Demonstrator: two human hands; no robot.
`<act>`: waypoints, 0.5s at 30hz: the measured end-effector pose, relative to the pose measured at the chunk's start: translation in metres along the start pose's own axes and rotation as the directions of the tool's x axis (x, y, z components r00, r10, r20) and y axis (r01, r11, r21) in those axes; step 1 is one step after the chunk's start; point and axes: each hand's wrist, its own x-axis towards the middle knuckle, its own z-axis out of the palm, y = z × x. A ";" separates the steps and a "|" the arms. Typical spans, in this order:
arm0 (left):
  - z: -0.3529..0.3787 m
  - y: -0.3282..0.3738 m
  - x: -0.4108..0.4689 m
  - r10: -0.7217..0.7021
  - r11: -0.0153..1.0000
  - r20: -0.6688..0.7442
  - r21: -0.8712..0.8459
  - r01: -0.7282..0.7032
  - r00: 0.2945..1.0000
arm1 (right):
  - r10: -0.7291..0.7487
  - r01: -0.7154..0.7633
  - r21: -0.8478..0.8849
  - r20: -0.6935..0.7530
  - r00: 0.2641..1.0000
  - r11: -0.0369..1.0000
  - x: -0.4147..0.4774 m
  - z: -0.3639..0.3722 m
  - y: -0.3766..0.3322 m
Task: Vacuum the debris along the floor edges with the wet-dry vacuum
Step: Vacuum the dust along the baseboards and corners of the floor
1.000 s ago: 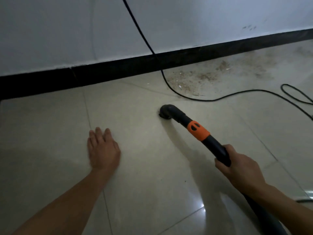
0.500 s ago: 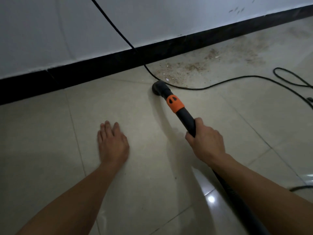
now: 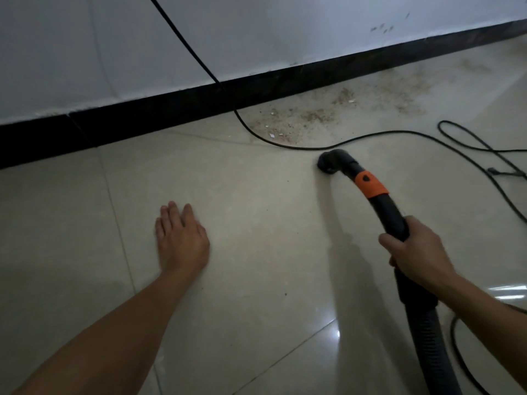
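Vacuum wand [image 3: 392, 218] is gripped by the right hand [image 3: 419, 252], fingers curled fully round the black tube just below its orange collar [image 3: 370, 185]. The nozzle [image 3: 332, 162] is held mouth-down at the pale tiled floor [image 3: 256, 280], just short of a black power cord [image 3: 201, 61] — beyond which brown debris [image 3: 313, 115], flecked with white, is spread along the dark baseboard [image 3: 142, 118]. The left hand [image 3: 181, 240] is laid flat on the tile, well apart from the nozzle, fingers straight and close together, nothing held. A ribbed hose [image 3: 427, 337] is seen running from the wand toward the lower right — the cord climbs the white wall [image 3: 285, 32].
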 end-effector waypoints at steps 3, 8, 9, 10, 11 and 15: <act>-0.003 -0.001 -0.001 0.019 1.000 0.001 -0.005 -0.019 1.000 | -0.091 0.081 0.081 0.133 0.987 0.993 -0.039 0.017 -0.017; -0.007 -0.009 -0.001 0.079 0.996 0.058 0.023 -0.080 0.995 | -0.196 0.196 0.026 0.265 0.944 0.980 -0.070 0.030 -0.025; -0.009 -0.010 0.000 0.089 0.996 0.066 0.026 -0.091 0.994 | -0.181 0.180 0.028 0.252 0.951 0.983 -0.068 0.027 -0.021; -0.010 -0.009 0.000 0.097 0.994 0.076 0.036 -0.100 0.992 | -0.157 0.154 0.031 0.224 0.962 0.988 -0.065 0.023 -0.015; -0.012 -0.008 0.001 0.102 0.992 0.092 0.058 -0.108 0.991 | -0.129 0.125 0.033 0.183 0.975 0.992 -0.059 0.017 -0.009; -0.014 0.002 0.004 0.128 0.985 0.140 0.096 -0.142 0.982 | -0.008 0.004 0.058 0.060 0.998 0.998 -0.029 -0.004 0.007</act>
